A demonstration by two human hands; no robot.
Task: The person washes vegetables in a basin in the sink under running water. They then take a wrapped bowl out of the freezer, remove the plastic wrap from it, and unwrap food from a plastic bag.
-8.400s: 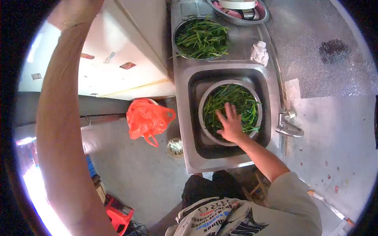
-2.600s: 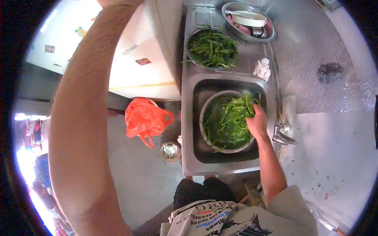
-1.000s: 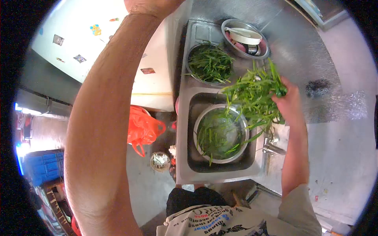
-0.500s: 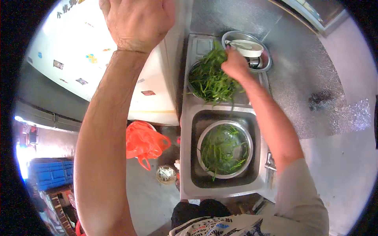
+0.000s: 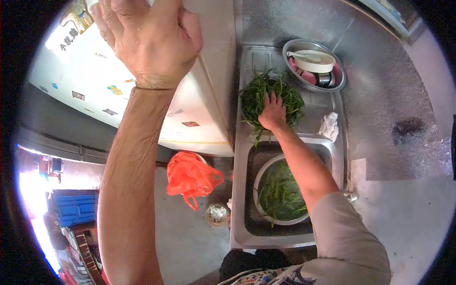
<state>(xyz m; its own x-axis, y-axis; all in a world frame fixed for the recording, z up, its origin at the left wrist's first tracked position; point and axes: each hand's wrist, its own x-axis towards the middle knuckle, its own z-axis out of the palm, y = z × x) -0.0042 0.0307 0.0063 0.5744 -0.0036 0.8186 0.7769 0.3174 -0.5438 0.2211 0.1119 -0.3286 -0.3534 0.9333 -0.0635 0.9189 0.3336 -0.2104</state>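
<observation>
Greens (image 5: 295, 99) went down: half a second earlier I saw the right hand (image 5: 272, 112) gripping them above the bowl (image 5: 248, 123); now it lay on the heap, fingers spread, clamped on nothing. Left hand (image 5: 152, 42) was up high, well apart from the right, fingertips cropped; couldn't tell its grip. Heap filled the bowl under the right hand. Behind that hand, partly under its forearm, a basin (image 5: 257, 187) in the sink (image 5: 239, 209) held water and loose greens. Ahead-right of it, a metal pan (image 5: 338, 78) held a white dish (image 5: 313, 61).
</observation>
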